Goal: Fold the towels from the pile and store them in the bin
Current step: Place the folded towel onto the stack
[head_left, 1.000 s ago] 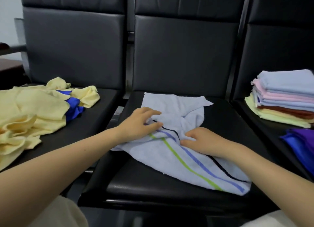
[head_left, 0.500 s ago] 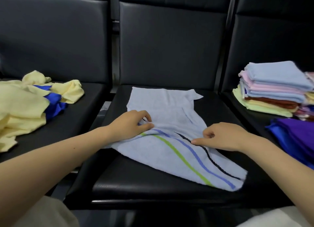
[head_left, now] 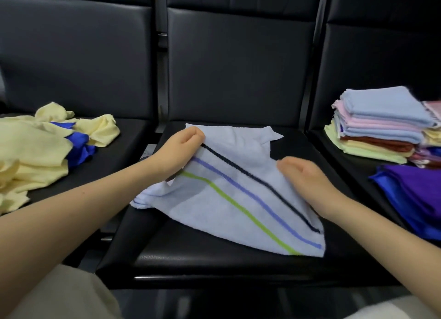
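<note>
A pale blue towel (head_left: pixel 229 199) with green, blue and black stripes lies rumpled on the middle black seat (head_left: pixel 214 259). My left hand (head_left: pixel 176 151) pinches the towel's striped edge near its far left and lifts it off the seat. My right hand (head_left: pixel 307 177) grips the towel's right side, fingers curled over the cloth. A loose pile of yellow and blue towels (head_left: pixel 43 151) lies on the left seat. No bin is in view.
A stack of folded towels (head_left: pixel 379 125) in blue, pink, rust and yellow stands on the right seat, with purple and blue cloth (head_left: pixel 415 192) in front of it. Black seat backs (head_left: pixel 238 68) rise behind. My pale trouser legs show at the bottom corners.
My left hand has lifted the striped edge and carried it farther back. My right hand has shifted right along the towel. The camera has turned slightly to the right.
</note>
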Tool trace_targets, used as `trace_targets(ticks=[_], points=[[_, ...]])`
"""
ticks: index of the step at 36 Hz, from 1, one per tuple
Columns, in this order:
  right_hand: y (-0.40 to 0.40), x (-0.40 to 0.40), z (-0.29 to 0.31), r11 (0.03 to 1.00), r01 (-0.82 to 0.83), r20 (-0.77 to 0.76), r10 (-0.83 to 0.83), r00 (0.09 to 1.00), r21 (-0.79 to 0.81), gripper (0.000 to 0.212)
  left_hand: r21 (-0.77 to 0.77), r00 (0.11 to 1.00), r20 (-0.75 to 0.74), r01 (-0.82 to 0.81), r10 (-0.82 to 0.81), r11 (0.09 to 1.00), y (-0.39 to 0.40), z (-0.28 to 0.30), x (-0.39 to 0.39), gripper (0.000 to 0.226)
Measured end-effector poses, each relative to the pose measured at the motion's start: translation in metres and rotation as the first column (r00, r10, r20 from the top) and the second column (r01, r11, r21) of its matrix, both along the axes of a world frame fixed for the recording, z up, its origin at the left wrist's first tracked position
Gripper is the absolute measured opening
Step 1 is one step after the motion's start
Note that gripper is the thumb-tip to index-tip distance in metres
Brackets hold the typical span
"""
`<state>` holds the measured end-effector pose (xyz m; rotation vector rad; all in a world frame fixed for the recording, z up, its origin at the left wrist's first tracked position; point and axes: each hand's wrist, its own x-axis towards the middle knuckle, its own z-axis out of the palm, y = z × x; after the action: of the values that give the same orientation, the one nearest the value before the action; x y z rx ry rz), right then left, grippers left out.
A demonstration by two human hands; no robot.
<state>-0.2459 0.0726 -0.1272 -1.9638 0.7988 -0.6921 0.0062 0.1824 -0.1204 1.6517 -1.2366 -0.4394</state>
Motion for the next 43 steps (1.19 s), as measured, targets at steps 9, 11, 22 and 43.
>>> trace_targets(ticks=[9,11,22,43], points=[[-0.028,-0.025,0.015,0.968,-0.125,-0.474,0.217,0.853,0.219,0.038,0.092,0.825,0.564,-0.038,-0.021,0.995,0.006,-0.001,0.030,0.009],[-0.037,-0.033,0.014,0.969,-0.102,-0.436,0.194,0.879,0.224,0.037,0.096,0.789,0.614,-0.050,-0.020,0.994,0.007,-0.004,0.038,0.020],[-0.066,-0.013,0.005,0.883,0.120,0.293,-0.275,0.916,0.454,0.034,0.163,0.859,0.499,0.039,-0.116,0.986,-0.003,-0.005,0.030,0.006],[-0.055,0.027,-0.022,0.987,-0.025,-0.122,0.005,0.992,-0.161,0.016,0.192,0.845,0.533,-0.162,0.035,0.968,-0.021,-0.034,0.055,0.029]])
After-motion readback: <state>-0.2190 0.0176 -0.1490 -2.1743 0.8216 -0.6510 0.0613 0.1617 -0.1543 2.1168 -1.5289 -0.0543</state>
